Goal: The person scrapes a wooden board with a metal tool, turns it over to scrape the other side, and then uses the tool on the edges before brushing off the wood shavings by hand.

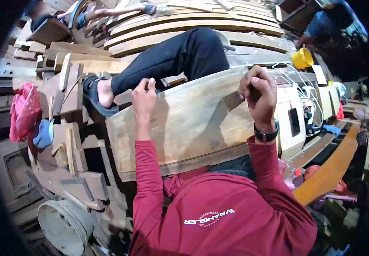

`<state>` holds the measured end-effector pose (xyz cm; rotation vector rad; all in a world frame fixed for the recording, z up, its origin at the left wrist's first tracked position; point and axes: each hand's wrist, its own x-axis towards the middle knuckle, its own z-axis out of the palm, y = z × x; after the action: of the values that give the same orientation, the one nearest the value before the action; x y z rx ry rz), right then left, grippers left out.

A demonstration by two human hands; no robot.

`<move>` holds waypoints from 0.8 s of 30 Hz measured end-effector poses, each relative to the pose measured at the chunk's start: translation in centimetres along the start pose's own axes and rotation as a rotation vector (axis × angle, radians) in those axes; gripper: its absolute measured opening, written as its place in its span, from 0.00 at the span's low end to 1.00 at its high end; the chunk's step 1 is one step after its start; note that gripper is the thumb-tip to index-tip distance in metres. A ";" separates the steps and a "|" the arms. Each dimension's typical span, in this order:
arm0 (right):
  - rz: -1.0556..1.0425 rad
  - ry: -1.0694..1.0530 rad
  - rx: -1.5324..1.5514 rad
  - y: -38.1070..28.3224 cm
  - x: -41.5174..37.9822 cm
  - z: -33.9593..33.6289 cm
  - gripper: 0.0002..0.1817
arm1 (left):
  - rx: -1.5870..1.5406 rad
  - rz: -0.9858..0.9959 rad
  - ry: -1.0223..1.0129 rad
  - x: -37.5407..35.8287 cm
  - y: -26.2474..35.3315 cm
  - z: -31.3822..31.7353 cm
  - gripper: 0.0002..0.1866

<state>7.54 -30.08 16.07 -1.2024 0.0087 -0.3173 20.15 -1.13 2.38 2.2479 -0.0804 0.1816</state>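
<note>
A wide wooden board (184,115) lies across in front of me, with a narrow strip along its near edge. Over its left end, my left hand (144,99) is raised with the fingers loosely curled, and no object shows in it. Above the right part, my right hand (261,91) is closed, with a dark watch on its wrist. At its fingertips is a small flat, brownish rectangular piece (232,101), tilted over the board; its kind is unclear. Shadows of both hands fall on the wood.
My bent leg (163,57) rests beyond the board. Wood offcuts (71,149) and a white bucket (63,226) are at left. On the right are white cables (293,81), a phone (294,121), a yellow bucket (302,58) and an orange-brown plank (329,166). Two people sit farther back.
</note>
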 end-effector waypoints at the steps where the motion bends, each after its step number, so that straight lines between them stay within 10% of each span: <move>1: -0.028 0.014 0.045 -0.3 0.2 -0.7 0.09 | -0.002 0.058 0.033 -0.4 -0.7 1.3 0.17; 8: 0.016 0.541 0.291 2.2 1.8 -3.8 0.19 | 0.333 -0.017 -0.270 -0.7 0.4 0.2 0.30; 24: 0.114 0.489 0.239 5.0 1.8 -0.3 0.19 | 0.345 -0.057 -0.358 -0.5 0.1 0.4 0.33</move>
<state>10.37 -29.14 11.68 -0.8612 0.4508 -0.4910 19.67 -1.49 2.18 2.6010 -0.1880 -0.2598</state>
